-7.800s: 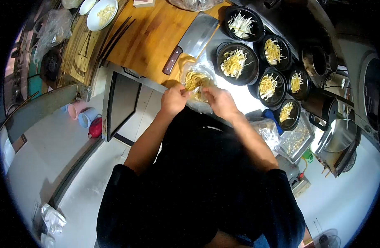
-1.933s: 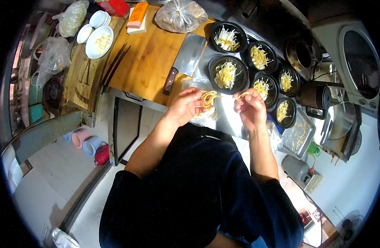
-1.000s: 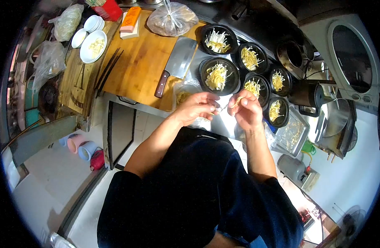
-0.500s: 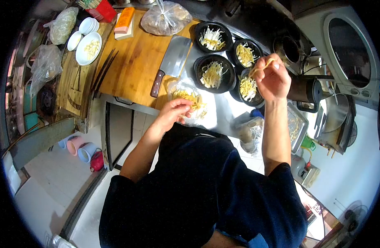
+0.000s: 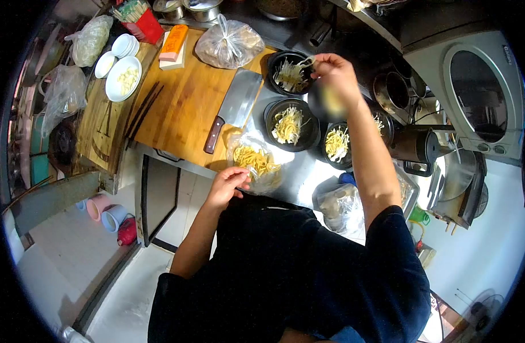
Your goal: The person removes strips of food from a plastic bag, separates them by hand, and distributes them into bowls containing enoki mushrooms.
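My right hand [image 5: 338, 75] is over the back bowls, its fingers pinched on a few pale strands [image 5: 311, 60] at the rim of a black bowl [image 5: 272, 67] holding white enoki mushrooms [image 5: 291, 76]. Below that hand is a blurred dark round patch with yellow in it. Nearer stands another black bowl [image 5: 312, 139], with strips and enoki inside. My left hand [image 5: 228, 186] is closed at the edge of a clear plastic bag [image 5: 268, 182] of yellow strips [image 5: 255, 160]. More black bowls with similar contents stand to the right, partly behind my right forearm.
A cleaver [image 5: 240, 98] lies on the wooden board [image 5: 179, 108], beside a tied plastic bag [image 5: 229, 43] and an orange-and-white block [image 5: 174, 44]. Chopsticks [image 5: 143, 111] rest at the board's left. Further left are white bowls [image 5: 124, 80]; a microwave [image 5: 474, 74] stands right.
My right hand has moved up and left, from the right-hand bowls to the back ones. My left hand has drawn back from the yellow strips to the bag's edge. The view has shifted slightly.
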Demonstrator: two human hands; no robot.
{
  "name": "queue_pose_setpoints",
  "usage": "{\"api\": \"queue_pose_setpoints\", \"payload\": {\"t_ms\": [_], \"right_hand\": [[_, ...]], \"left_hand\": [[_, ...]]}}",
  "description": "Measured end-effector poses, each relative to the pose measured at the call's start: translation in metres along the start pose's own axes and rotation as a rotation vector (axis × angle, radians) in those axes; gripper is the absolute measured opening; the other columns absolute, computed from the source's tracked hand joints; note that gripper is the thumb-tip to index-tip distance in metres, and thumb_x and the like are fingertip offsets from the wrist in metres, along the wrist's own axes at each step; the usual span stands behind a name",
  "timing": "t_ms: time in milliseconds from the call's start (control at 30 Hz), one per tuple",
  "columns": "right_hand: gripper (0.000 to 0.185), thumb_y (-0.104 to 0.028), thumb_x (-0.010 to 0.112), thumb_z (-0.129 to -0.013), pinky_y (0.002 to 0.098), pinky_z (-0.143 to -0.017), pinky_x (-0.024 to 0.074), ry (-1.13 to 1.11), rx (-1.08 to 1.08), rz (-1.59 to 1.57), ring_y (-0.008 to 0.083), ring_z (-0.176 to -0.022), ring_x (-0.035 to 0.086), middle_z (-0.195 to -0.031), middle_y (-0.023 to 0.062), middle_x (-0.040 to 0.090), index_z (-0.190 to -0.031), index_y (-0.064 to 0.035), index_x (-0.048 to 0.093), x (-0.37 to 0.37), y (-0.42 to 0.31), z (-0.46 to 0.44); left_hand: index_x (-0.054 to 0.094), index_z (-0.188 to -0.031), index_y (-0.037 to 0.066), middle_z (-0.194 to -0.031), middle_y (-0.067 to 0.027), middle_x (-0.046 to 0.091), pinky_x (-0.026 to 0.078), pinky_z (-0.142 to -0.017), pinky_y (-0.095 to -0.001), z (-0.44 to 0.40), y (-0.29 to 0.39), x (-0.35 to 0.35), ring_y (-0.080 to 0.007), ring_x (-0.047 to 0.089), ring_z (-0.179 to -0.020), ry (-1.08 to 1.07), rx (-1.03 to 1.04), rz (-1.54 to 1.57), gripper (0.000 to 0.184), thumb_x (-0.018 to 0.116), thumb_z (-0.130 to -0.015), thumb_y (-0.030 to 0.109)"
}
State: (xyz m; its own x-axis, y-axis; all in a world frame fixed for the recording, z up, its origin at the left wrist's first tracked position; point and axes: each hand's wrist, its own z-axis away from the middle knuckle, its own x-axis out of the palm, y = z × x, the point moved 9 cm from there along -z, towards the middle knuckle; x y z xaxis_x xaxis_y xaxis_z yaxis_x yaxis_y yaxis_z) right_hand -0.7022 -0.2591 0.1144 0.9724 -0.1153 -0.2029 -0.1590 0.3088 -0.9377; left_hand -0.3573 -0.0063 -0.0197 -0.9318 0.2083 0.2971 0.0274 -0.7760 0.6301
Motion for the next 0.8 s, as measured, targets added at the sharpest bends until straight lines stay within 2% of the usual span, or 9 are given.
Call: {"api": "queue_pose_setpoints", "payload": {"t_ms": [33,67,200,267,333,400,500,633,800], "right_hand": [[0.038,-0.014,0.073,-0.09,0.0357,-0.075,0.0596,0.12,-0.165,0.302,0.0243,-0.087,0.076,-0.119,0.0177,0.075,-0.125,0.0012,0.068,-0.013,0.013,-0.004],[0.044,-0.015,0.073,-0.089,0.0365,-0.078,0.0586,0.293,-0.497,0.813,0.0259,-0.089,0.078,-0.116,0.0201,0.076,-0.129,0.0029,0.066,-0.012,-0.012,0.025],[0.021,-0.01,0.068,-0.092,0.0351,-0.075,0.0584,0.168,-0.336,0.597,0.0217,-0.078,0.075,-0.096,0.0167,0.077,-0.109,0.0025,0.072,-0.004,0.027,0.073],[0.016,-0.004,0.067,-0.093,0.0327,-0.073,0.0584,-0.027,-0.069,0.388,0.0195,-0.075,0.073,-0.091,0.0148,0.076,-0.108,0.0006,0.073,0.023,0.071,0.117],[0.015,-0.001,0.067,-0.094,0.0327,-0.073,0.0589,-0.191,0.057,0.398,0.0192,-0.078,0.074,-0.095,0.0137,0.078,-0.107,-0.0022,0.075,0.055,0.119,0.162],[0.016,-0.006,0.071,-0.093,0.0376,-0.074,0.0598,-0.263,-0.041,0.444,0.0242,-0.08,0.075,-0.098,0.0154,0.078,-0.108,-0.0054,0.076,0.084,0.159,0.197],[0.02,-0.016,0.071,-0.093,0.0491,-0.078,0.0599,-0.169,-0.311,0.693,0.0394,-0.084,0.072,-0.102,0.0195,0.075,-0.11,-0.0084,0.075,0.111,0.143,0.218],[0.028,-0.018,0.065,-0.093,0.0493,-0.084,0.059,-0.195,-0.148,0.907,0.0414,-0.09,0.072,-0.104,0.0207,0.074,-0.12,-0.01,0.069,0.129,0.179,0.208],[0.024,-0.017,0.069,-0.091,0.0483,-0.079,0.0591,-0.168,-0.175,0.761,0.0416,-0.087,0.073,-0.102,0.0209,0.075,-0.112,-0.0064,0.071,0.124,0.183,0.21]], "left_hand": [[0.067,-0.122,0.006,-0.104,-0.0054,0.072,0.054,-0.061,-0.0267,0.0,-0.003,-0.001,-0.0125,0.068,-0.083,0.001,0.0,0.002,0.028,0.067,-0.103,0.028],[0.067,-0.121,0.006,-0.104,-0.0055,0.072,0.054,-0.06,-0.0265,-0.001,-0.006,-0.005,-0.0122,0.068,-0.082,0.011,0.013,0.015,0.028,0.066,-0.103,0.028],[0.068,-0.119,0.006,-0.103,-0.0058,0.073,0.054,-0.059,-0.026,-0.001,-0.01,-0.016,-0.0117,0.068,-0.081,0.069,0.018,0.024,0.026,0.065,-0.104,0.027],[0.067,-0.118,0.006,-0.102,-0.0052,0.073,0.053,-0.058,-0.0255,-0.006,-0.014,-0.021,-0.0115,0.067,-0.079,0.086,0.019,0.028,0.025,0.064,-0.104,0.026],[0.066,-0.122,0.004,-0.103,-0.0067,0.073,0.054,-0.059,-0.0268,-0.013,-0.009,-0.021,-0.0133,0.068,-0.082,0.066,0.025,-0.029,0.025,0.064,-0.104,0.022],[0.066,-0.12,0.004,-0.103,-0.0061,0.072,0.053,-0.059,-0.0264,-0.018,-0.002,-0.018,-0.0128,0.067,-0.082,0.057,0.03,-0.066,0.024,0.064,-0.104,0.021],[0.068,-0.117,0.004,-0.101,-0.0051,0.073,0.052,-0.058,-0.0256,-0.024,0.0,-0.011,-0.0115,0.066,-0.08,0.034,0.036,-0.117,0.023,0.064,-0.104,0.023],[0.069,-0.116,0.005,-0.1,-0.0047,0.074,0.052,-0.056,-0.0253,-0.025,-0.001,-0.003,-0.0109,0.067,-0.078,0.01,0.032,-0.141,0.024,0.066,-0.103,0.025],[0.069,-0.12,0.006,-0.1,-0.0028,0.073,0.052,-0.059,-0.0242,-0.024,-0.005,0.007,-0.01,0.067,-0.081,0.004,0.023,-0.153,0.023,0.068,-0.102,0.021]]}}
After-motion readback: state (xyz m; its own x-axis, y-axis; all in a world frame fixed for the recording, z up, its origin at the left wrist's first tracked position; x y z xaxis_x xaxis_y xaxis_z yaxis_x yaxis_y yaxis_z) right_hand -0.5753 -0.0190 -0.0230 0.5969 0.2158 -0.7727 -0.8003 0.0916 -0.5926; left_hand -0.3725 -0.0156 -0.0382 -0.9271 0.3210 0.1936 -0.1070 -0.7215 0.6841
